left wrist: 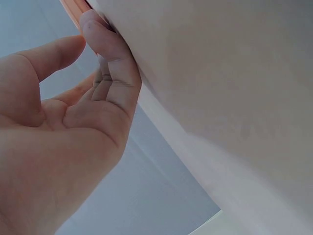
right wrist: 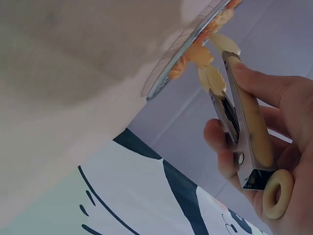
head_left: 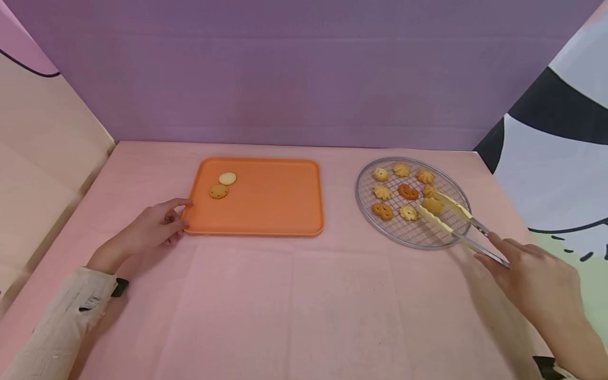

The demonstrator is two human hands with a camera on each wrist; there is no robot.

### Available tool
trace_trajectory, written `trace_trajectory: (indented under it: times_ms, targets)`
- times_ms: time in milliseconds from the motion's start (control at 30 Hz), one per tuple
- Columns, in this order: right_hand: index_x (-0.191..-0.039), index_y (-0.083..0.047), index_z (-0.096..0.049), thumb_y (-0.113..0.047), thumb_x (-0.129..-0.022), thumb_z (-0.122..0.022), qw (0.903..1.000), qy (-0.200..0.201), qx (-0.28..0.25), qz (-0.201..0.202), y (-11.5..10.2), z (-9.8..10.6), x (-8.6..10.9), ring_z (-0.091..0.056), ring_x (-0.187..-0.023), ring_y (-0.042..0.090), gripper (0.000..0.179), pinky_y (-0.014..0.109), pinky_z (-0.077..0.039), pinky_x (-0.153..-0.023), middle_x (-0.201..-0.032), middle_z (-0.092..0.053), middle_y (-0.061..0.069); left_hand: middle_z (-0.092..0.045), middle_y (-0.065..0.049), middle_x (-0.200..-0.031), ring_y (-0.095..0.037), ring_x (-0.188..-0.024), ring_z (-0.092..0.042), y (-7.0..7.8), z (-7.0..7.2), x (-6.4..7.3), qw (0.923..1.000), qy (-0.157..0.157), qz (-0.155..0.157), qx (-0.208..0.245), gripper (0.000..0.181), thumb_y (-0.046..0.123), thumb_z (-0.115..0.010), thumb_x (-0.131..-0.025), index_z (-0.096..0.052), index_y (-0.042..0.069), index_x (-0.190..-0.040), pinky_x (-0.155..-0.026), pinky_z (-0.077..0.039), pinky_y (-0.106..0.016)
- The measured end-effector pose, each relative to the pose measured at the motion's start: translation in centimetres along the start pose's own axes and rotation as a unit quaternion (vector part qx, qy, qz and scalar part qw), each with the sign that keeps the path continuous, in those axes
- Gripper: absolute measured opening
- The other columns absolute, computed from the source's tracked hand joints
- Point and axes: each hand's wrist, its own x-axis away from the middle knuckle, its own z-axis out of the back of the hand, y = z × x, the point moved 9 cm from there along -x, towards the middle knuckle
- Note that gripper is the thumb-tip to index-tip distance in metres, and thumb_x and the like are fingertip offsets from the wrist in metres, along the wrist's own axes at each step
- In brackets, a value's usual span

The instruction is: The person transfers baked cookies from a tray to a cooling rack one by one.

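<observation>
My left hand point(head_left: 154, 224) grips the left rim of an orange tray point(head_left: 266, 211), thumb and a finger at its edge. In the left wrist view the hand's other fingers are curled. On the tray lie a pale oval cookie point(head_left: 227, 179) and a brown dotted cookie point(head_left: 219, 191), side by side. My right hand point(head_left: 539, 277) holds metal tongs point(right wrist: 252, 127) with pale yellow tips. The tongs are spread, their tips on either side of a golden cookie point(head_left: 433, 205) on a round wire rack point(head_left: 366, 211). Whether the tips touch that cookie, I cannot tell.
Several other cookies sit on the rack, among them a brown pretzel-shaped one point(head_left: 408, 191) and a flower-shaped one point(head_left: 409, 212). A pink cloth point(head_left: 285, 306) covers the table. Behind it rises a purple backdrop point(head_left: 294, 79), with a printed panel point(head_left: 560, 158) at the right.
</observation>
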Motion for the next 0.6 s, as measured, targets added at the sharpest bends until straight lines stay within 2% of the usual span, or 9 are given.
trace_trajectory:
  times_ms: [100, 200, 300, 467, 600]
  targets:
    - [-0.107, 0.000, -0.074, -0.077, -0.094, -0.024, 0.9990, -0.018, -0.039, 0.009, 1.2, -0.4, 0.1, -0.051, -0.046, 0.033, 0.092, 0.034, -0.026, -0.033, -0.074, -0.069, 0.025, -0.063, -0.008, -0.077, -0.017, -0.063, -0.059, 1.1, -0.9, 2.5, 0.9996, 0.019, 0.022, 0.001, 0.052, 0.003, -0.061, -0.097, -0.040, -0.004, -0.145, -0.056, -0.053, -0.027]
    - [-0.107, 0.000, -0.074, -0.080, -0.091, -0.022, 0.9976, -0.038, -0.057, 0.002, 1.8, -0.5, 0.2, -0.042, -0.042, 0.025, 0.097, 0.031, -0.023, -0.035, -0.064, -0.064, 0.022, -0.064, -0.008, -0.076, -0.017, -0.063, -0.059, 1.7, -1.1, 3.2, 0.9992, 0.026, 0.029, 0.002, 0.051, 0.002, -0.060, -0.098, -0.041, -0.004, -0.145, -0.055, -0.053, -0.027]
    - [-0.107, 0.000, -0.074, -0.080, -0.091, -0.021, 0.9969, -0.042, -0.066, 0.006, 2.3, -0.3, 0.1, -0.039, -0.042, 0.022, 0.098, 0.030, -0.022, -0.035, -0.064, -0.064, 0.023, -0.064, -0.009, -0.077, -0.017, -0.063, -0.060, 2.2, -1.2, 4.0, 0.9988, 0.031, 0.038, 0.004, 0.050, 0.000, -0.059, -0.097, -0.041, -0.005, -0.144, -0.055, -0.054, -0.028]
    - [-0.107, 0.001, -0.074, -0.077, -0.094, -0.025, 0.9963, -0.026, -0.079, 0.023, 2.6, 0.1, -0.3, -0.044, -0.042, 0.024, 0.094, 0.030, -0.022, -0.035, -0.068, -0.066, 0.024, -0.063, -0.010, -0.078, -0.017, -0.064, -0.060, 3.1, -1.6, 5.3, 0.9980, 0.035, 0.052, 0.010, 0.050, -0.001, -0.058, -0.097, -0.041, -0.005, -0.144, -0.056, -0.054, -0.028]
    - [-0.108, -0.001, -0.074, -0.076, -0.094, -0.035, 0.9936, 0.002, -0.108, 0.033, 2.4, 0.5, -0.8, -0.057, -0.050, 0.032, 0.086, 0.036, -0.030, -0.035, -0.073, -0.070, 0.021, -0.063, -0.011, -0.078, -0.018, -0.064, -0.060, 3.7, -1.8, 6.3, 0.9972, 0.042, 0.060, 0.010, 0.050, 0.001, -0.059, -0.097, -0.041, -0.004, -0.144, -0.056, -0.054, -0.027]
